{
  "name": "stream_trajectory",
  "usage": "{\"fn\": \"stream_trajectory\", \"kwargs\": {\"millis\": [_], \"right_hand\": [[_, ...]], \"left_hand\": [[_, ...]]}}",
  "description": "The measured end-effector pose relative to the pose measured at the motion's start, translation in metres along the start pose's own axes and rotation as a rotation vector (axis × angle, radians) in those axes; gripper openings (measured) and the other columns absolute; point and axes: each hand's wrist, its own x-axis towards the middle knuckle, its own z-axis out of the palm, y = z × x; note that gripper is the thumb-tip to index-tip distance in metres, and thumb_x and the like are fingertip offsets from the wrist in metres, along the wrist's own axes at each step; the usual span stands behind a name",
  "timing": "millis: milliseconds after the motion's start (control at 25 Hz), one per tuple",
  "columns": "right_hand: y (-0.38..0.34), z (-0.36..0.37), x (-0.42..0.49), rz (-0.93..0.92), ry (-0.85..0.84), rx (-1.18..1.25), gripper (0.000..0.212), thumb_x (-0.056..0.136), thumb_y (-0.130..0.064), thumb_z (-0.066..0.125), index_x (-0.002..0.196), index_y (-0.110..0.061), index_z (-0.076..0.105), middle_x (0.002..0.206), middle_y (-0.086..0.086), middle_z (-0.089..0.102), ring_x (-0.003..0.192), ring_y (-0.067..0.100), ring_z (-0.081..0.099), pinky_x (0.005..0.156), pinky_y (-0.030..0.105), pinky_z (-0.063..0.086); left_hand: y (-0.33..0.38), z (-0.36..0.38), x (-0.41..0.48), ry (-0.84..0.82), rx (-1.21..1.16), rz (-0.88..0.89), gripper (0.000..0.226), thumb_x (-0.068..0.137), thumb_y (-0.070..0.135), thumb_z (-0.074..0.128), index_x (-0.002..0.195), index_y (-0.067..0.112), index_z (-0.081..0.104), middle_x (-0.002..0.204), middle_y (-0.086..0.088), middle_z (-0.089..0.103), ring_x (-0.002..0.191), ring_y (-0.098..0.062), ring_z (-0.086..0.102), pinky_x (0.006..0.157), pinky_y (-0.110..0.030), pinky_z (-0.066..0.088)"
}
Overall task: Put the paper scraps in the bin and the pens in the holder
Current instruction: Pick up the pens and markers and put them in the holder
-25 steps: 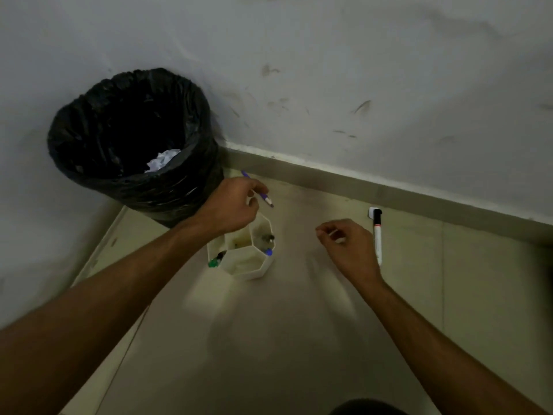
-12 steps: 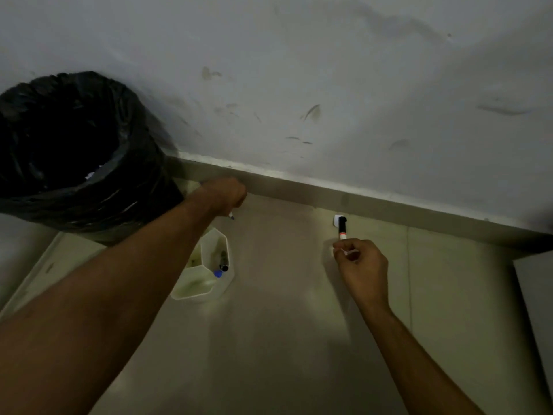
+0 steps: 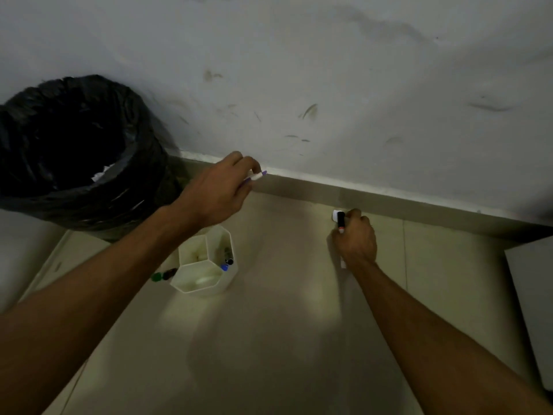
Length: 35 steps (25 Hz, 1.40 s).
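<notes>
Meeting scuffed wall (image 3: pixel 359 70) at skirting (image 3: pixel 419 202) — pale tiled floor (image 3: pixel 284 339); bin (image 3: pixel 104 211) far left.

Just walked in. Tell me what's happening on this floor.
A person is tidying up. The left hand pinches a purple pen, raised beyond the white holder, which has a few pens in one compartment. The right hand grips a black-capped marker near the skirting board; whether it has left the floor is unclear. Crumpled paper lies in the black-lined bin at left.
</notes>
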Motion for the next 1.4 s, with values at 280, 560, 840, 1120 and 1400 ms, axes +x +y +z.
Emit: {"fn": "stream_trajectory", "kwargs": {"millis": [280,560,840,1120,1400], "right_hand": [[-0.011,-0.005,-0.001,0.131,-0.056,0.155,0.026,0.088,-0.018,0.055,0.113,-0.011,0.057,0.108,0.020,0.067,0.093,0.040,0.067,0.077,0.035,0.054],[-0.073,-0.020,-0.051,-0.032,-0.081,0.537,0.037,0.094,-0.044,0.043,0.081,-0.013,0.057,0.071,0.003,0.059,0.065,0.021,0.058,0.063,0.029,0.037],[-0.171,-0.050,-0.121,-0.508,-0.237,0.636,0.050,0.101,-0.045,0.041,0.070,-0.014,0.064,0.055,-0.002,0.054,0.052,0.012,0.048,0.055,0.023,0.038],[-0.177,-0.041,-0.144,-0.830,-0.227,0.217,0.028,0.095,-0.039,0.055,0.097,-0.015,0.070,0.085,-0.005,0.068,0.069,0.003,0.056,0.061,0.008,0.039],[-0.154,-0.019,-0.156,-0.948,-0.319,0.033,0.020,0.090,-0.021,0.067,0.110,-0.019,0.072,0.108,-0.003,0.062,0.087,0.007,0.056,0.079,0.014,0.048]], "left_hand": [[0.007,-0.051,-0.069,0.053,-0.158,-0.070,0.023,0.097,0.027,0.052,0.117,0.020,0.061,0.099,0.006,0.063,0.083,-0.008,0.058,0.072,-0.020,0.045],[-0.009,-0.056,-0.107,0.130,-0.489,-0.511,0.026,0.100,0.027,0.045,0.110,0.028,0.069,0.080,-0.005,0.069,0.073,-0.022,0.064,0.068,-0.041,0.054],[-0.012,-0.057,-0.138,0.160,-0.832,-0.671,0.022,0.099,0.012,0.048,0.113,0.020,0.064,0.085,-0.004,0.068,0.076,-0.015,0.065,0.072,-0.031,0.057],[-0.015,-0.047,-0.158,0.246,-0.626,-0.549,0.023,0.084,0.013,0.072,0.105,0.019,0.068,0.092,0.006,0.072,0.085,-0.007,0.070,0.078,-0.027,0.059],[-0.013,-0.024,-0.164,0.036,-0.269,-0.344,0.017,0.088,0.024,0.067,0.104,0.021,0.072,0.097,0.006,0.073,0.080,0.001,0.059,0.075,-0.015,0.049]]}}
